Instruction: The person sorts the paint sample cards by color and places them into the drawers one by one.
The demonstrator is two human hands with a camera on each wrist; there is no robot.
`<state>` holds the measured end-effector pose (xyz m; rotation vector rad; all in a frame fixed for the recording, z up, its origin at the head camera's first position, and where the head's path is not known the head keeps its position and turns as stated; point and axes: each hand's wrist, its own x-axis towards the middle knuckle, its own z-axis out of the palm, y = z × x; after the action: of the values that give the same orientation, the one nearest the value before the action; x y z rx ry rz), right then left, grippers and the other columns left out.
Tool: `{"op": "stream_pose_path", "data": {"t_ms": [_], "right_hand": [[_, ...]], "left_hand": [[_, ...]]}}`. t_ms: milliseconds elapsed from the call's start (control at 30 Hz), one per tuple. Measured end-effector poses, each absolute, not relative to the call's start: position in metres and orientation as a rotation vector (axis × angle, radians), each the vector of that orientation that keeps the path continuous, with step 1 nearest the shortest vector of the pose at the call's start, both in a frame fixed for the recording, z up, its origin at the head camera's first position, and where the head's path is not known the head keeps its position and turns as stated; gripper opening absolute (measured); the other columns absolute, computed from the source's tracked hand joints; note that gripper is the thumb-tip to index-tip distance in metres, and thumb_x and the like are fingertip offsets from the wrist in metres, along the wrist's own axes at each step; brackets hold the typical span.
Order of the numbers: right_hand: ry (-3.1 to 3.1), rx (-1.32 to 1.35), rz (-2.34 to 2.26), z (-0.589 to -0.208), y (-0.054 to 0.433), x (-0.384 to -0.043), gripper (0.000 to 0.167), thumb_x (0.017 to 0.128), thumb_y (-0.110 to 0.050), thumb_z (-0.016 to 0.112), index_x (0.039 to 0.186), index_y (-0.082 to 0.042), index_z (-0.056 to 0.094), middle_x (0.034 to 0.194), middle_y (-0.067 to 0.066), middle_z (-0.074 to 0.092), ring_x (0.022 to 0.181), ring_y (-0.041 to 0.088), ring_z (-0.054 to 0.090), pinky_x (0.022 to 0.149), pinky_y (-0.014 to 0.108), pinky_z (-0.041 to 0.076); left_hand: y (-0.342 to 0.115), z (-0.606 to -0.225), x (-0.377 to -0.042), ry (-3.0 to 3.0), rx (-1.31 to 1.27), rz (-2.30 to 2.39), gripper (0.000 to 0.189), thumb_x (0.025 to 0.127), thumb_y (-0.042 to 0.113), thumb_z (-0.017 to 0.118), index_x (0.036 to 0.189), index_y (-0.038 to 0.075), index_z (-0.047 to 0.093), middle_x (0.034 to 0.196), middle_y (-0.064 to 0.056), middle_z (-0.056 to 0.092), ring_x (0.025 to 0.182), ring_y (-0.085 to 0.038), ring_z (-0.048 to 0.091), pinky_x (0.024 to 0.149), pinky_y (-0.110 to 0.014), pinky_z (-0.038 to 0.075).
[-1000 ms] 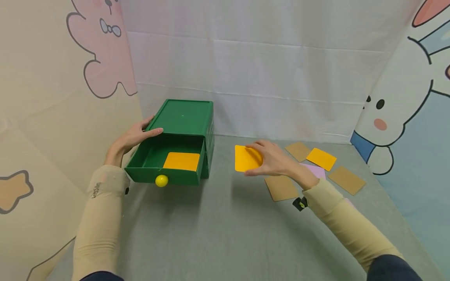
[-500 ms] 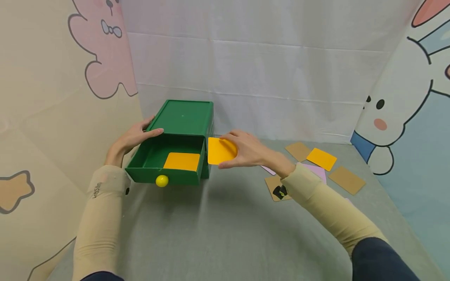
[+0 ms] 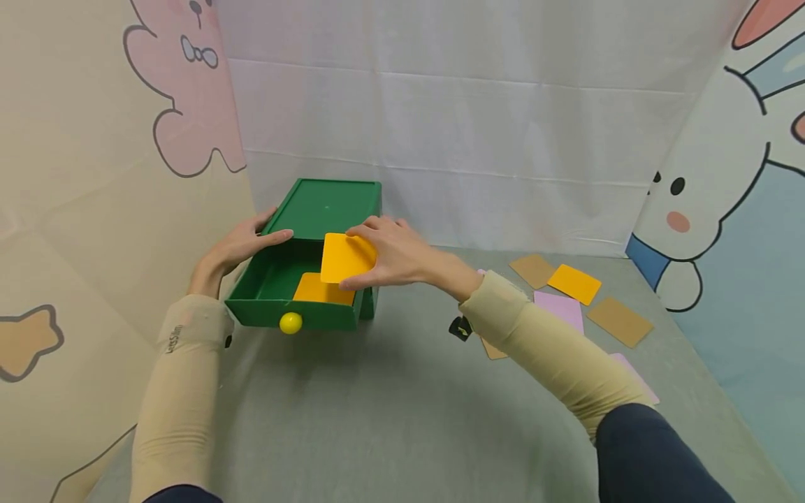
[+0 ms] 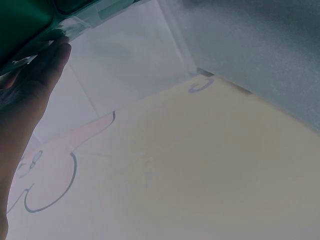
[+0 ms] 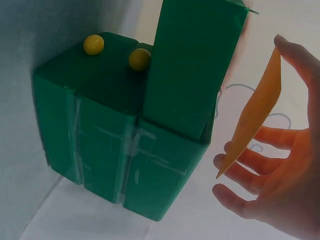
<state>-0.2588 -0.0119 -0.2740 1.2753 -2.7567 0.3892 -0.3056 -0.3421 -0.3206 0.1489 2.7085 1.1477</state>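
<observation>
A green drawer cabinet (image 3: pixel 327 208) stands at the centre left, its top drawer (image 3: pixel 330 318) pulled out, with a yellow knob (image 3: pixel 291 323) on the front. One yellow card (image 3: pixel 308 288) lies inside that drawer. Just above it, my right hand (image 3: pixel 402 255) pinches another yellow card (image 3: pixel 342 258) by its edges between thumb and fingertips; the right wrist view shows this held card (image 5: pixel 257 110) tilted. My left hand (image 3: pixel 235 250) rests against the cabinet's left side, thumb extended along the top front edge. In the left wrist view, its fingers (image 4: pixel 52 62) lie fairly straight along the side.
Brown cards (image 3: pixel 620 323), pink cards (image 3: pixel 560 311) and a yellow card (image 3: pixel 575 283) lie scattered on the grey table (image 3: pixel 402 419) at right. Two lower drawers with yellow knobs (image 5: pixel 93 45) sit beneath the pulled-out one. A white curtain (image 3: pixel 472 140) hangs behind.
My right hand has carried the yellow card leftward from near the scattered cards, past the cabinet's right side, to above the pulled-out drawer. The left hand has stayed in place.
</observation>
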Motion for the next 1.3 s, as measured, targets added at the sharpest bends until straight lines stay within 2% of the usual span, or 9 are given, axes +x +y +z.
{"op": "stream_pose_path", "data": {"t_ms": [467, 700, 933, 1133, 1300], "right_hand": [[-2.764, 1.303, 0.272, -0.280, -0.057, -0.257, 0.084, 0.075, -0.075, 0.059, 0.140, -0.022, 0.049, 0.133, 0.002, 0.052, 0.114, 0.018, 0.045, 0.091, 0.034, 0.038], [-2.752, 1.311, 0.212, -0.284, -0.069, -0.254, 0.084, 0.075, -0.076, 0.057, 0.140, -0.023, 0.050, 0.133, 0.001, 0.053, 0.115, 0.019, 0.043, 0.091, 0.034, 0.036], [-2.745, 1.295, 0.171, -0.287, -0.073, -0.254, 0.086, 0.075, -0.078, 0.055, 0.140, -0.022, 0.050, 0.134, 0.002, 0.052, 0.115, 0.019, 0.042, 0.090, 0.035, 0.036], [-2.741, 1.256, 0.301, -0.289, -0.050, -0.257, 0.082, 0.079, -0.073, 0.057, 0.141, -0.020, 0.049, 0.139, 0.002, 0.050, 0.124, 0.021, 0.042, 0.100, 0.042, 0.035], [-2.691, 1.138, 0.566, -0.307, 0.010, -0.279, 0.072, 0.083, -0.059, 0.064, 0.139, -0.015, 0.050, 0.137, 0.008, 0.051, 0.125, 0.027, 0.042, 0.105, 0.049, 0.033]], "left_hand": [[-0.327, -0.301, -0.289, 2.690, 0.157, 1.158, 0.093, 0.094, 0.049, 0.053, 0.156, 0.016, -0.008, 0.163, -0.018, -0.002, 0.149, -0.044, 0.005, 0.116, -0.067, 0.012], [-0.338, -0.316, -0.302, 2.724, 0.178, 1.136, 0.094, 0.093, 0.054, 0.054, 0.156, 0.020, -0.006, 0.163, -0.015, 0.000, 0.149, -0.042, 0.007, 0.115, -0.066, 0.016], [-0.339, -0.319, -0.303, 2.725, 0.164, 1.133, 0.093, 0.093, 0.054, 0.054, 0.156, 0.022, -0.006, 0.164, -0.014, -0.002, 0.149, -0.042, 0.006, 0.114, -0.068, 0.014], [-0.340, -0.319, -0.301, 2.723, 0.177, 1.158, 0.092, 0.092, 0.054, 0.054, 0.156, 0.024, -0.005, 0.164, -0.013, -0.001, 0.150, -0.040, 0.005, 0.115, -0.066, 0.015], [-0.340, -0.317, -0.299, 2.726, 0.192, 1.160, 0.091, 0.092, 0.054, 0.054, 0.156, 0.027, -0.005, 0.164, -0.011, -0.002, 0.151, -0.038, 0.004, 0.116, -0.067, 0.013]]}}
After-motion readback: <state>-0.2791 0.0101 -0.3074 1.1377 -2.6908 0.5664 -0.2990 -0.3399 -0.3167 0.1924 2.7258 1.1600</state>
